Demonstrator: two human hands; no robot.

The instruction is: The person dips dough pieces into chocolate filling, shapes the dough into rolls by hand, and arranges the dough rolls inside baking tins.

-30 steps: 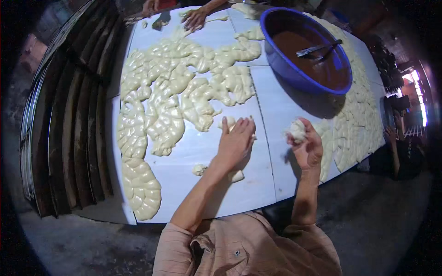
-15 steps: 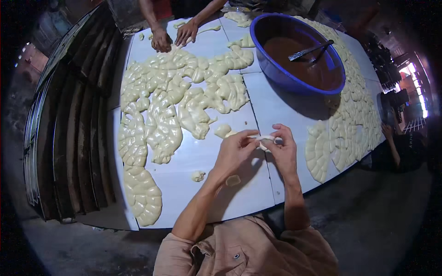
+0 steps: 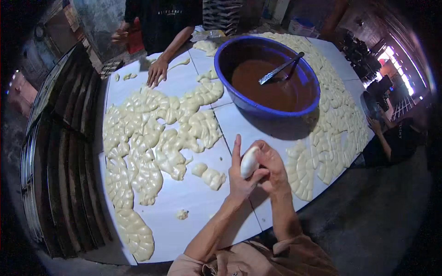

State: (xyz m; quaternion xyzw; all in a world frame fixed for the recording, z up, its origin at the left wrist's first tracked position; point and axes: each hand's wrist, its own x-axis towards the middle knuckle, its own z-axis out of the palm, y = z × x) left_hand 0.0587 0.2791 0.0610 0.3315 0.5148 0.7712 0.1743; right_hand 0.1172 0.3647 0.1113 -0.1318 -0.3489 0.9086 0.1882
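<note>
A smooth white dough ball sits between my two hands, above the middle of the table. My left hand cups its left and lower side, with one finger pointing up. My right hand curls its fingers and thumb round the other side. On the table left of my hands lie a few small dough pieces and a crumbly scrap. Many flattened, glossy dough pieces spread over the table's left part. Behind my hands stands a blue tub of brown filling, a metal utensil leaning in it.
More flattened dough pieces cover the right side of the white table. Dark racks of trays stand at the left. Across the table a co-worker's hand touches the dough. Another person is at the right edge.
The dough between my fingertips has become a rounded ball held in both hands. More dough now lies left of my hands. The co-worker has lifted one hand off the table. The view has shifted.
</note>
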